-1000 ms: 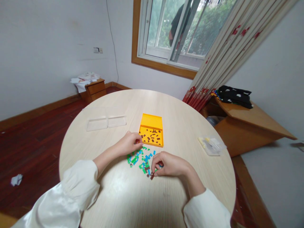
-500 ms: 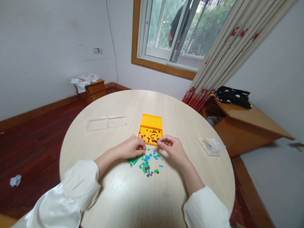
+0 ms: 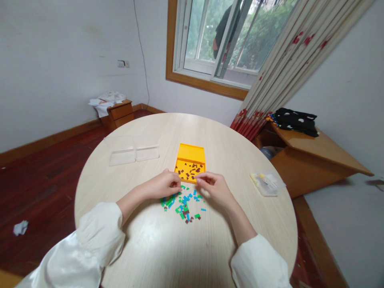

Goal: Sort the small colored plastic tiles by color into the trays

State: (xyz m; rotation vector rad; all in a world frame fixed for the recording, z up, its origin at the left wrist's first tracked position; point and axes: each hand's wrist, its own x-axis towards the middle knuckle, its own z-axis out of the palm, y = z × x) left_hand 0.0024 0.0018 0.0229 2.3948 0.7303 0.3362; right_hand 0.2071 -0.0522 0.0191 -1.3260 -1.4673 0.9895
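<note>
A yellow box (image 3: 191,153) lies with its lid folded back, and several small brown building blocks (image 3: 188,175) are scattered in its tray. In front of it is a loose pile of small blue, green and brown building blocks (image 3: 186,199). My left hand (image 3: 165,184) rests at the pile's left edge, its fingers curled closed; whatever they hold is hidden. My right hand (image 3: 215,188) is at the box's near right corner, thumb and fingertips pinched together. Anything between those fingertips is too small to make out.
Clear plastic cases (image 3: 122,156) lie open at the left on the round wooden table (image 3: 162,248). Another clear case (image 3: 267,184) with pale yellow pieces sits near the right edge. Beyond the table stand a tilted wooden cabinet (image 3: 312,164) and a curtain (image 3: 270,80).
My right hand has shifted slightly left at the box's near corner, and the dark brown block seen at its fingertips no longer shows there. My left hand has moved slightly left.
</note>
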